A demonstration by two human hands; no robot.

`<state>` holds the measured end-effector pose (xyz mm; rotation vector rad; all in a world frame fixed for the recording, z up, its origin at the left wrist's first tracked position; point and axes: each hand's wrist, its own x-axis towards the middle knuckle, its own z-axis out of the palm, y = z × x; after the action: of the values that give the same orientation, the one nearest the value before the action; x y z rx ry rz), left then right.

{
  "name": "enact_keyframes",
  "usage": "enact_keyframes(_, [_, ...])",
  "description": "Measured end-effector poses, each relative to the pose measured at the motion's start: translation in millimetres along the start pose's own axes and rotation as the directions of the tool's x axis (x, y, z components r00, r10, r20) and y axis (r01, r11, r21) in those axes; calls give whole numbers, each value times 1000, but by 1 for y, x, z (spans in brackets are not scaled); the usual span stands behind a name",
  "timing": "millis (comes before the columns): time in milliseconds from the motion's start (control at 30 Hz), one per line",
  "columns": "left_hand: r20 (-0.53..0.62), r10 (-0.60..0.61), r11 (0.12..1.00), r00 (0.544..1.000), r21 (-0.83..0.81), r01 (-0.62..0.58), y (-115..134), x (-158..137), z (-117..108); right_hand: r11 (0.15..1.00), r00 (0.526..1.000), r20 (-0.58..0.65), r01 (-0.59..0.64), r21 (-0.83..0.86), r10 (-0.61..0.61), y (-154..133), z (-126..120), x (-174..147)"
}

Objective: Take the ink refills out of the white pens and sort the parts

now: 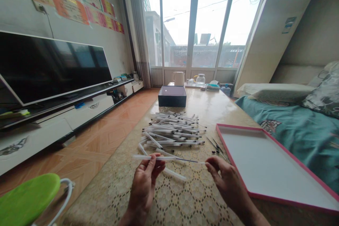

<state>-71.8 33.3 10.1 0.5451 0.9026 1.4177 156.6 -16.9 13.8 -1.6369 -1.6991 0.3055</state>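
Over the patterned table, my left hand (144, 182) pinches a translucent white pen barrel (169, 158) between thumb and fingers. A thin pen refill (186, 160) with a dark blue stretch runs from the barrel's right end. My right hand (225, 176) is closed on the pale far end of this refill. Barrel and refill lie nearly in one line, roughly level. Below them a loose white tube (174, 174) rests on the tablecloth. Just beyond my hands spreads a heap of white pens (174, 130) with dark tips. Thin dark pieces (215, 145) lie to the heap's right.
A shallow tray with a pink rim (233, 159) stands to the right. Behind the heap is a dark blue box (172, 101), with a pitcher (178, 78) and a glass jar (200, 78) farther back. A green stool (29, 197) stands at lower left, a bed (286, 123) at right.
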Motion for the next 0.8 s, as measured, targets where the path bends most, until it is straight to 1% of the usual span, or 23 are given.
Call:
enact_keyframes(67, [-27, 68, 998, 997, -13, -69, 10, 7, -4, 994, 998, -48, -41, -103, 36, 14, -11, 4])
enact_keyframes(167, [-26, 123, 992, 992, 10, -123, 15, 13, -8, 944, 979, -163, -166, -287, 123, 32, -17, 6])
enact_keyframes(233, [21, 136, 987, 990, 78, -138, 14, 12, -7, 900, 957, -250, -237, -367, 150, 37, -15, 6])
enact_keyframes(267, [58, 153, 978, 987, 136, -160, 13, 10, -6, 894, 950, -278, -243, -377, 141, 38, -13, 6])
enact_keyframes(300, [108, 183, 955, 977, 214, -203, 12, 7, -5, 904, 949, -292, -225, -364, 119, 37, -10, 6])
enact_keyframes(333, [166, 224, 912, 960, 311, -266, 11, 4, -4, 925, 953, -292, -186, -332, 87, 34, -8, 5])
enact_keyframes(367, [231, 265, 843, 936, 415, -341, 11, 1, -2, 949, 957, -285, -135, -286, 50, 29, -5, 5])
enact_keyframes(400, [305, 300, 749, 904, 512, -421, 11, -2, -1, 969, 962, -274, -78, -234, 12, 23, -3, 4])
enact_keyframes(467, [475, 330, 508, 816, 639, -578, 11, -6, 0, 990, 968, -242, 29, -140, -62, 8, 1, 3])
enact_keyframes(500, [556, 317, 376, 768, 670, -640, 10, -7, 0, 991, 972, -213, 81, -107, -103, -1, 3, 2])
enact_keyframes(567, [693, 243, 102, 679, 678, -728, 8, -9, 1, 978, 971, -128, 192, -78, -200, -17, 8, -1])
enact_keyframes(633, [772, 141, -148, 619, 635, -758, 4, -11, 3, 950, 956, 9, 294, -103, -294, -29, 15, -4])
enact_keyframes(667, [799, 93, -240, 595, 598, -765, 1, -12, 4, 934, 942, 92, 333, -129, -323, -33, 20, -6])
enact_keyframes(700, [824, 47, -305, 565, 550, -777, -1, -13, 5, 917, 926, 168, 364, -163, -337, -35, 25, -8])
enact_keyframes(733, [849, 5, -342, 529, 498, -797, -4, -14, 6, 898, 908, 241, 391, -200, -342, -35, 29, -10])
enact_keyframes(800, [893, -68, -352, 444, 395, -849, -6, -17, 8, 856, 879, 335, 435, -280, -338, -31, 38, -14])
